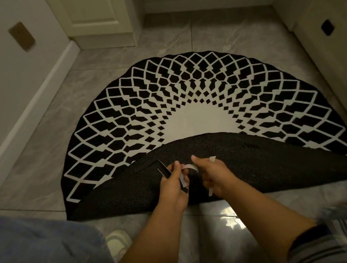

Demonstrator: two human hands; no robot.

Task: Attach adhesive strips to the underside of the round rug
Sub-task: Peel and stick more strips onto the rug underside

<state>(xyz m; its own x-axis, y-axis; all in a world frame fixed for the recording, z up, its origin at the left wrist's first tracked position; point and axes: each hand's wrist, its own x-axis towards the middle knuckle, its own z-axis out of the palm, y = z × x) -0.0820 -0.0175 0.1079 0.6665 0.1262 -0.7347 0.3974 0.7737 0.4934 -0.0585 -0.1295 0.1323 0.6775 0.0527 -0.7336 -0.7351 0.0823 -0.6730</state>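
The round black-and-white rug lies on the tile floor with its near half folded back, so the dark woven underside faces up. One black adhesive strip is stuck on the underside at the left. My left hand grips several black strips above the underside. My right hand pinches a white backing film that curls between the two hands; other white film pieces stick out of its fist.
Grey marble tile floor surrounds the rug. A white baseboard wall runs along the left, a white door stands at the back, cabinets line the right. My blue-clad knee and a shoe sit at lower left.
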